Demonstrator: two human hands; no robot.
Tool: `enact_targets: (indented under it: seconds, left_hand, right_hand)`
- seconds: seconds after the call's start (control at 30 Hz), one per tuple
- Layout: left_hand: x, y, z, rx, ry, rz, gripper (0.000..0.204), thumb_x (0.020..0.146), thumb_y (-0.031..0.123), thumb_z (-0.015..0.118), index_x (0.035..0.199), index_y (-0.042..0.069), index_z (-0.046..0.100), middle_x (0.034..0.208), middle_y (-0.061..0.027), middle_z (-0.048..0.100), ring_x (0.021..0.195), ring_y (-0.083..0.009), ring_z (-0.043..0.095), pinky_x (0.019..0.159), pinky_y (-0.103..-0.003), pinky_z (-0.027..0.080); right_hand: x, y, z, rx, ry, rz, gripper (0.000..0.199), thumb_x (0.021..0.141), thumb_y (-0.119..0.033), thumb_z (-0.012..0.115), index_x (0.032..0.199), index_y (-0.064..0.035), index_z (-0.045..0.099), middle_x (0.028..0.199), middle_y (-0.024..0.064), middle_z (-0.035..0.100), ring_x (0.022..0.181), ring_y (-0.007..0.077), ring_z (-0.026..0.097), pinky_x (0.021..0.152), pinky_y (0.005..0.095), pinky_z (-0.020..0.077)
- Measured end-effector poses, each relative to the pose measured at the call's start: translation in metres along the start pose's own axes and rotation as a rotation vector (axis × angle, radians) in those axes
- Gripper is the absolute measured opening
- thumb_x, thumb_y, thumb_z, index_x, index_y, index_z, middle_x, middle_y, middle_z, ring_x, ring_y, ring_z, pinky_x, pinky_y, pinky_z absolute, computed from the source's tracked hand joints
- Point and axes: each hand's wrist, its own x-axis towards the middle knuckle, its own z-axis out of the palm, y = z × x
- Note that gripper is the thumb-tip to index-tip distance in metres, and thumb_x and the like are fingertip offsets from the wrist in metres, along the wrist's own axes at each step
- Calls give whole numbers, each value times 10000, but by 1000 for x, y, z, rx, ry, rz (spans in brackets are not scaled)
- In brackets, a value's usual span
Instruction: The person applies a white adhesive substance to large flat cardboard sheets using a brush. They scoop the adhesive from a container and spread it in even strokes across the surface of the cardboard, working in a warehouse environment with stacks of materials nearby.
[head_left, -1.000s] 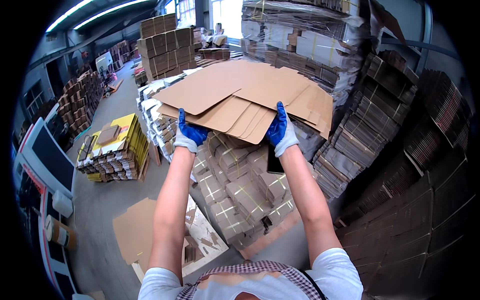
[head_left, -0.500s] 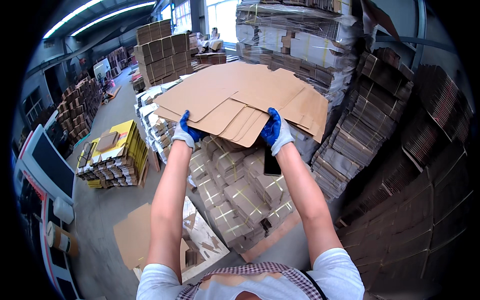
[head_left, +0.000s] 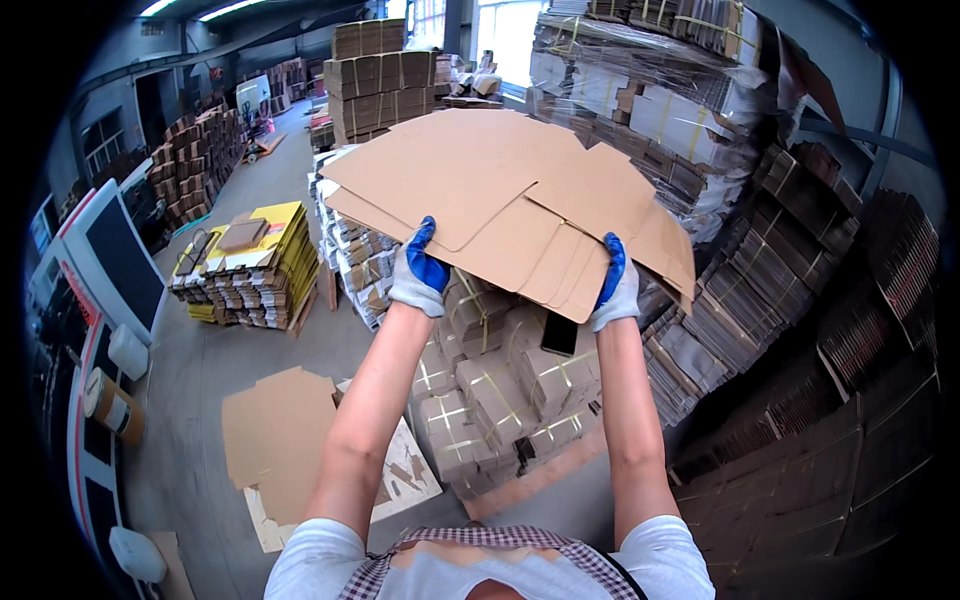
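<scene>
Both of my arms reach up and forward. My left hand (head_left: 420, 272) and my right hand (head_left: 613, 287), in blue and white gloves, grip the near edge of a stack of flat brown cardboard box blanks (head_left: 500, 190). The blanks are held out roughly level above a pallet of strapped cardboard bundles (head_left: 490, 400). A dark flat phone-like object (head_left: 559, 334) lies on one of the bundles just under my right hand.
Tall stacks of bundled cardboard (head_left: 800, 300) rise on the right. A pallet with yellow-edged stacks (head_left: 250, 270) stands on the left, beside a machine with a dark screen (head_left: 110, 260). Loose cardboard sheets (head_left: 280, 440) lie on the concrete floor. More stacks (head_left: 380, 75) stand far back.
Both hands have lifted the cardboard blanks higher and further forward over the bundles. The grip on the near edge is unchanged.
</scene>
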Motion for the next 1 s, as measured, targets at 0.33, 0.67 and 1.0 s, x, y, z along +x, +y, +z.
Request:
enact_targets:
  seconds: [0.33,0.67,1.0]
  left_hand:
    - [-160,79,-17,32,-11,349,421,916,162,604,1304,25,515,1314,-162,576,1230,-325,541,1083,-489,405]
    - [-516,180,-26,-68,243,939,308,889,33,623,1193,-3,591,1129,-94,663,1061,-199,641,970,-344,514]
    - [-940,104,-23,-28,680,1773,312,838,-39,553,1143,-21,614,1156,-101,655,1137,-253,607,1048,-440,467]
  right_hand:
    - [-102,13,65,-74,-197,70,358,937,-305,590,1179,-42,614,1150,101,665,1078,232,619,962,373,482]
    - [-294,145,97,-644,-988,-299,475,1043,-312,364,1443,-56,388,1454,147,453,1256,309,508,1039,448,438]
    - [-702,171,124,7,-1242,1510,491,990,-398,475,1314,-33,529,1271,148,602,1119,284,604,955,437,487]
